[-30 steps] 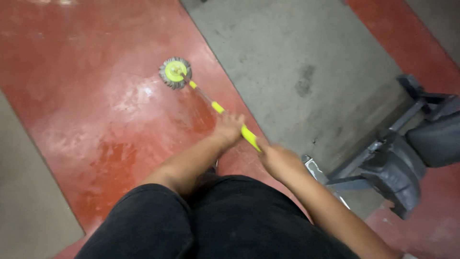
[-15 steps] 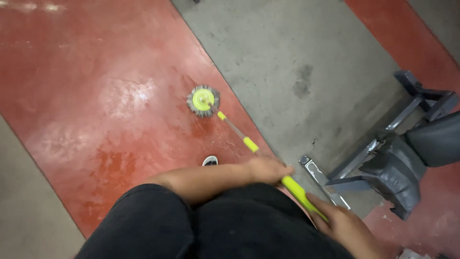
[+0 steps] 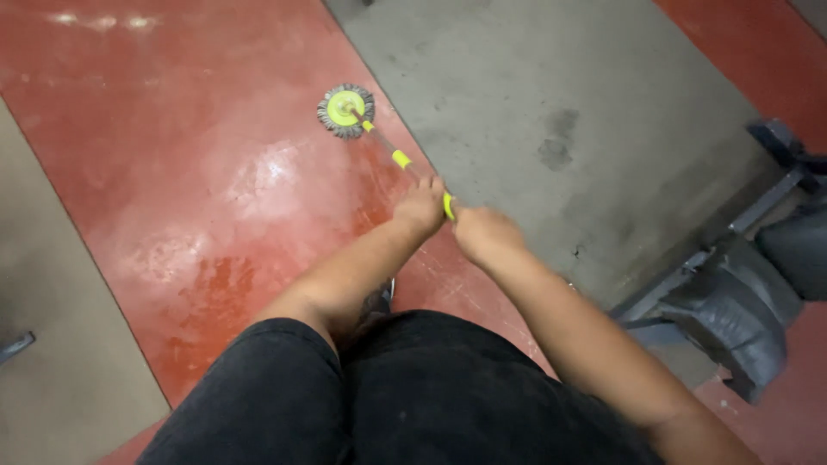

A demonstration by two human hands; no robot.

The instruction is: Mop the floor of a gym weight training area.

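A mop with a round grey-fringed head and yellow-green centre [image 3: 345,110] rests on the wet red floor [image 3: 198,172]. Its thin handle with yellow-green grips [image 3: 401,159] runs down and to the right into both my hands. My left hand [image 3: 421,205] is closed around the handle, further down the shaft toward the mop head. My right hand [image 3: 483,234] grips the handle just behind it, the two fists almost touching. Both arms are stretched forward over my black shirt.
A grey concrete strip [image 3: 551,112] lies to the right of the red floor, with a dark stain [image 3: 558,138]. A dark grey metal frame or machine base [image 3: 732,284] stands at the right edge. Tan floor [image 3: 52,344] borders the left. My shoe [image 3: 376,300] shows below my left arm.
The mop head has been pushed forward and to the left on the red floor after being pulled back. Both arms have extended, and my hands have come out from near my body.
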